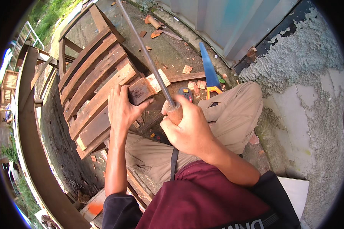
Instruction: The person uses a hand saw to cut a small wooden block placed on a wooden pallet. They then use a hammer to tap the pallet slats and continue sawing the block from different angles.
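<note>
My right hand (189, 128) is closed around the wooden handle (174, 113) of a long, thin metal tool (141, 47). Its grey shaft runs up and to the left past the top of the picture; whether it is a rod or a blade seen edge-on, I cannot tell. My left hand (121, 105) grips a short dark wooden block (140, 91), the thumb along its near side and the fingers at its left. A pale, freshly cut wood piece (158, 81) adjoins the block's far right end. Both lie against the end of a slatted brown wooden frame (99, 82).
A handsaw (208, 65) with blue blade and orange handle lies beyond my right knee. Wood chips (187, 69) and a thin board (187, 77) litter the ground. A metal wall (225, 23) and rough concrete (313, 87) border the right; a long curved-looking beam (30, 152) borders the left.
</note>
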`<action>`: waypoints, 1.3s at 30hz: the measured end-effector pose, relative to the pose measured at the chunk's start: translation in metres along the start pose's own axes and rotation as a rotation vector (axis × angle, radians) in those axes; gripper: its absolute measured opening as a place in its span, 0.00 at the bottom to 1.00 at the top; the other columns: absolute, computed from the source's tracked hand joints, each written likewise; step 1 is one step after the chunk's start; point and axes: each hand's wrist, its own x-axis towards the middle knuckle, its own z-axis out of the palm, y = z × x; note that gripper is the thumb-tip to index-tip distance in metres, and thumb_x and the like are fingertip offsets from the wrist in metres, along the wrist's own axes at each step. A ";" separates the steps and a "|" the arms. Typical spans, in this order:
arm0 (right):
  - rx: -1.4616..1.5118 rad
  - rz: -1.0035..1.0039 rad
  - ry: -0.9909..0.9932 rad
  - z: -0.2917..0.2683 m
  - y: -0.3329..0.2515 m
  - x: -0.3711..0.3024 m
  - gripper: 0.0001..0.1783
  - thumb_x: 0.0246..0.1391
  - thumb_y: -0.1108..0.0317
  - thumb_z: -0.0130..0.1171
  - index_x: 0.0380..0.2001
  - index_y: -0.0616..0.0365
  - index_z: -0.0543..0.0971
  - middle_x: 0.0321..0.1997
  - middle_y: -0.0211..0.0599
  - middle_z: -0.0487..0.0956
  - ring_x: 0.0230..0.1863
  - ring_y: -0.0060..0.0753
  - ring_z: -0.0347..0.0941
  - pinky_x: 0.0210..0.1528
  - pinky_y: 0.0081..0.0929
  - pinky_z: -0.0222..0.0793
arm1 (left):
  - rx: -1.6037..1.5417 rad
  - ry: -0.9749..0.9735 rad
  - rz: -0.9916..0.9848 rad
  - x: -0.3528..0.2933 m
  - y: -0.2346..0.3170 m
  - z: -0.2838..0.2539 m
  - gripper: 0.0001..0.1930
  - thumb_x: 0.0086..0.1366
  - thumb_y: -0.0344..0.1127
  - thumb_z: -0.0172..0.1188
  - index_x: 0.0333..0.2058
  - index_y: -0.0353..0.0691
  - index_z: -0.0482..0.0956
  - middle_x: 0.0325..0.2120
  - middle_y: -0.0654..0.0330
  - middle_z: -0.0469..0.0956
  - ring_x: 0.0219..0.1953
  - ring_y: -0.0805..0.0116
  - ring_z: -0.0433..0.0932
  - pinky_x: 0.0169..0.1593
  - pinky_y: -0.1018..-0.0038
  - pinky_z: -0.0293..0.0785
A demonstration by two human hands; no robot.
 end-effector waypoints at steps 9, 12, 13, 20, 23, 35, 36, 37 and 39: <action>-0.043 0.168 -0.129 -0.019 0.013 0.021 0.08 0.52 0.71 0.61 0.29 0.63 0.74 0.23 0.47 0.77 0.26 0.39 0.77 0.33 0.34 0.71 | 0.046 0.012 0.019 -0.007 -0.004 0.000 0.38 0.44 0.56 0.80 0.46 0.32 0.79 0.43 0.51 0.74 0.50 0.50 0.74 0.53 0.56 0.71; 0.049 -0.124 0.123 -0.009 0.000 0.018 0.07 0.52 0.71 0.60 0.31 0.62 0.74 0.22 0.45 0.76 0.26 0.35 0.76 0.33 0.33 0.71 | 0.028 0.010 0.011 0.000 -0.003 0.002 0.38 0.44 0.56 0.80 0.46 0.32 0.79 0.43 0.51 0.74 0.50 0.50 0.74 0.54 0.57 0.71; -0.003 -0.134 0.162 -0.001 0.020 0.013 0.07 0.52 0.71 0.60 0.31 0.62 0.74 0.21 0.46 0.76 0.25 0.39 0.76 0.34 0.34 0.72 | 0.022 -0.005 0.013 0.003 0.001 0.000 0.39 0.44 0.56 0.80 0.46 0.32 0.79 0.44 0.51 0.74 0.50 0.49 0.74 0.54 0.57 0.71; -0.110 0.091 -0.030 0.001 -0.008 0.014 0.10 0.52 0.70 0.59 0.33 0.68 0.74 0.24 0.55 0.78 0.31 0.58 0.81 0.35 0.44 0.73 | 0.015 -0.015 0.006 0.003 -0.005 0.000 0.41 0.44 0.58 0.80 0.48 0.31 0.78 0.44 0.49 0.75 0.50 0.48 0.74 0.55 0.56 0.71; -0.099 0.098 0.011 0.009 0.015 0.004 0.11 0.53 0.69 0.60 0.31 0.69 0.73 0.24 0.55 0.78 0.31 0.57 0.81 0.36 0.45 0.73 | 0.016 -0.019 0.035 0.004 -0.002 -0.001 0.40 0.44 0.57 0.80 0.48 0.31 0.78 0.44 0.48 0.75 0.50 0.47 0.74 0.55 0.55 0.71; -0.190 0.360 -0.114 0.011 0.060 -0.007 0.08 0.51 0.74 0.59 0.31 0.69 0.74 0.17 0.44 0.73 0.19 0.36 0.70 0.29 0.39 0.69 | 0.005 -0.088 0.019 0.005 -0.003 -0.002 0.39 0.41 0.51 0.83 0.46 0.31 0.76 0.44 0.48 0.73 0.50 0.45 0.72 0.54 0.54 0.69; -0.185 0.370 -0.084 0.014 0.056 -0.009 0.08 0.51 0.74 0.59 0.31 0.69 0.74 0.17 0.44 0.73 0.20 0.36 0.71 0.29 0.39 0.69 | 0.006 -0.090 0.017 0.004 -0.004 0.000 0.38 0.41 0.50 0.83 0.44 0.31 0.76 0.43 0.48 0.72 0.49 0.45 0.72 0.53 0.54 0.70; -0.185 0.364 -0.059 0.013 0.044 -0.005 0.08 0.51 0.74 0.59 0.31 0.69 0.74 0.17 0.43 0.73 0.20 0.36 0.71 0.29 0.38 0.69 | -0.001 -0.076 0.015 0.005 -0.003 0.001 0.37 0.40 0.49 0.83 0.44 0.31 0.76 0.42 0.48 0.72 0.49 0.44 0.72 0.53 0.54 0.69; -0.157 0.373 -0.073 0.010 0.011 0.009 0.08 0.52 0.74 0.59 0.33 0.68 0.74 0.20 0.44 0.76 0.22 0.37 0.74 0.30 0.38 0.71 | -0.001 -0.073 0.020 0.004 -0.008 0.002 0.37 0.40 0.48 0.83 0.43 0.31 0.75 0.42 0.48 0.72 0.49 0.44 0.71 0.53 0.53 0.69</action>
